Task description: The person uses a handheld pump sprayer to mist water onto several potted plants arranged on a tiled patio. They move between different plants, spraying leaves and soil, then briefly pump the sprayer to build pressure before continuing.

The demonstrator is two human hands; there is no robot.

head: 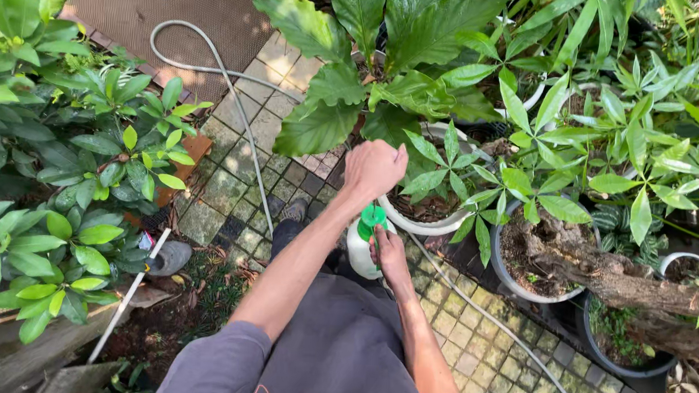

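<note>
My left hand [375, 167] reaches forward into a large-leaved potted plant [387, 79], its fingers curled around a leaf or stem at the plant's base. What it grips is partly hidden by the hand. My right hand [391, 258] is lower and closer to me, closed on a white spray bottle [358, 253] with a green nozzle [372, 218]. The bottle hangs just in front of the plant's white pot [424, 224], below my left wrist.
A grey hose [238, 107] snakes over the mossy paving stones [230, 190] and past the pots. On the right stand a pot with a thick gnarled trunk [600, 273] and a dark pot [620, 366]. Dense shrubs [56, 173] fill the left. A brown mat [144, 2] lies at the top.
</note>
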